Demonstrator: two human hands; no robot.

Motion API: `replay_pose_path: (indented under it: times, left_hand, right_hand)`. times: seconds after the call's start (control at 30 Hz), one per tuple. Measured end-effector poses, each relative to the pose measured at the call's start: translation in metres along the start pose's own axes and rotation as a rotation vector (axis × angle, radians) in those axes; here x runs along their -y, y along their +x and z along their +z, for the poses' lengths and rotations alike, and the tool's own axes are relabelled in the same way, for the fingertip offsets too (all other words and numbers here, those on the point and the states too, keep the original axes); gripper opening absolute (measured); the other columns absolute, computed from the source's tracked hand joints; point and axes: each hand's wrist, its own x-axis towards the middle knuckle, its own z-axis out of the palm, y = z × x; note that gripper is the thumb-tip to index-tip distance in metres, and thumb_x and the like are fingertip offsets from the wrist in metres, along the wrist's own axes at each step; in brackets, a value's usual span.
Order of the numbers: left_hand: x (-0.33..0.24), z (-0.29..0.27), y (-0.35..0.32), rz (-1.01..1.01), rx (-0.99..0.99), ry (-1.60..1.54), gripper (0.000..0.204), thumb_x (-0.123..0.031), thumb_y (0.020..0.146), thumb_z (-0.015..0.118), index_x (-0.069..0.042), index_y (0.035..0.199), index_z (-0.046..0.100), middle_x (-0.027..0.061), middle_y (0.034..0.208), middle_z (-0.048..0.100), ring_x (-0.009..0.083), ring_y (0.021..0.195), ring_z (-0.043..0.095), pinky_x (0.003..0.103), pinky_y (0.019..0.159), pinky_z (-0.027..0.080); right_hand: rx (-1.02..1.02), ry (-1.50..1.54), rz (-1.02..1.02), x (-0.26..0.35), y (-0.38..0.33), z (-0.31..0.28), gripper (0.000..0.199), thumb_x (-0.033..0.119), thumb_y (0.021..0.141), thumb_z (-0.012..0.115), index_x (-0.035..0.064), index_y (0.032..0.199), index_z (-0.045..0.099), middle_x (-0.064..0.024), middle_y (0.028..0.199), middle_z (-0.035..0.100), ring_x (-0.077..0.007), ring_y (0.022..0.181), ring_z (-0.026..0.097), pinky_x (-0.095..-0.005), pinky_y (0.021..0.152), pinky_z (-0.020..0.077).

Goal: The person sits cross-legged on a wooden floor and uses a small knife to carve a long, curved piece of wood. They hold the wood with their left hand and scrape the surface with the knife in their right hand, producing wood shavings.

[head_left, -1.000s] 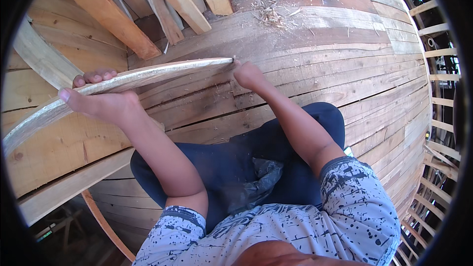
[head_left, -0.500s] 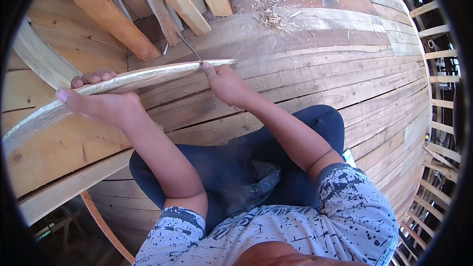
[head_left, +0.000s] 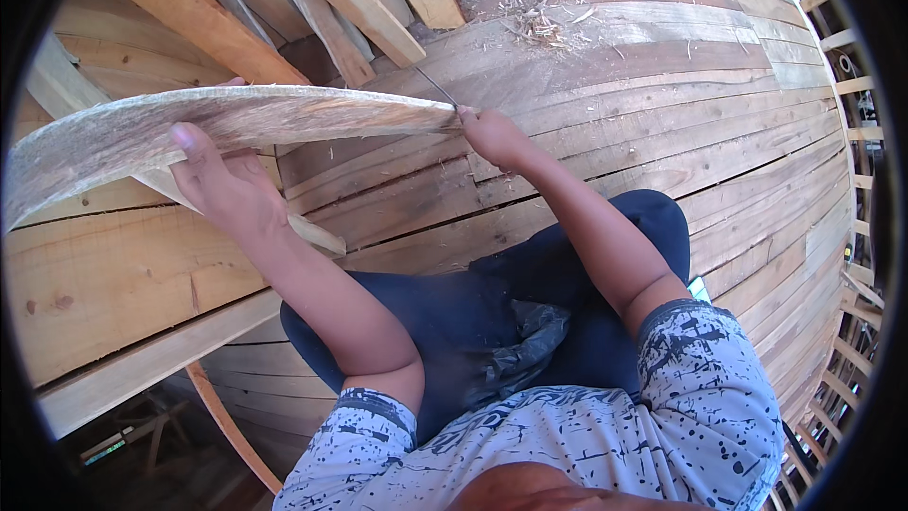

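Observation:
A long, curved wooden plank (head_left: 312, 112) spans the left half of the view, its broad grained face turned toward me and its far right end narrowing. My left hand (head_left: 225, 180) grips it from below, thumb against the near face; most of the fingers are hidden behind the wood. At the narrow end, my right hand (head_left: 496, 140) is closed around a thin, dark metal tool like a narrow knife (head_left: 437, 86). That tool slants up and left past the plank's upper edge, and its handle is hidden in my fist.
I sit cross-legged on a curved plank floor (head_left: 605, 147). Several thick timbers (head_left: 203, 14) lean at the upper left. Wood shavings (head_left: 547, 26) lie in a heap beyond my right hand. A slatted wooden frame (head_left: 856, 132) runs along the right edge, and a gap opens at the lower left.
The plank has rolled so its broad face shows more, and its narrow end sits against my right hand. My left hand has turned, thumb now on the near face; the right has shifted right.

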Motion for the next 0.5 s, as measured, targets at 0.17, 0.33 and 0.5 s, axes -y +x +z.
replay_pose_path:
  times: [0.17,0.33,0.5]
  left_hand:
    - [0.014,0.005,-0.002,0.006,-0.003,-0.349,0.053,-0.038,0.090,0.062,-0.001,0.124,0.046,0.0174,0.105,0.057,0.0342,0.107,0.058,0.052,0.095,0.047]
    - [0.008,0.011,-0.015,-0.075,-0.245,-0.219,0.054,-0.045,0.087,0.061,0.001,0.112,0.049,0.0169,0.093,0.057,0.0299,0.094,0.058,0.049,0.085,0.047]
    - [0.013,0.021,-0.021,0.090,-0.313,-0.029,0.075,-0.063,0.085,0.058,0.004,0.117,0.046,0.0168,0.089,0.056,0.0285,0.091,0.058,0.043,0.079,0.050]
  right_hand:
    - [0.109,-0.032,0.080,-0.014,0.017,-0.002,0.060,0.046,0.100,0.040,-0.0103,0.087,0.058,-0.0216,0.069,0.063,-0.0358,0.058,0.065,-0.0441,0.051,0.0479]
    - [-0.125,-0.040,-0.177,-0.005,0.001,0.024,0.055,0.039,0.101,0.039,-0.0094,0.086,0.060,-0.0273,0.077,0.065,-0.0446,0.076,0.064,-0.0508,0.074,0.0475]
    - [-0.026,0.045,-0.365,0.052,-0.066,0.025,0.058,0.039,0.102,0.036,-0.0087,0.082,0.061,-0.0298,0.075,0.063,-0.0466,0.074,0.062,-0.0512,0.073,0.0471]
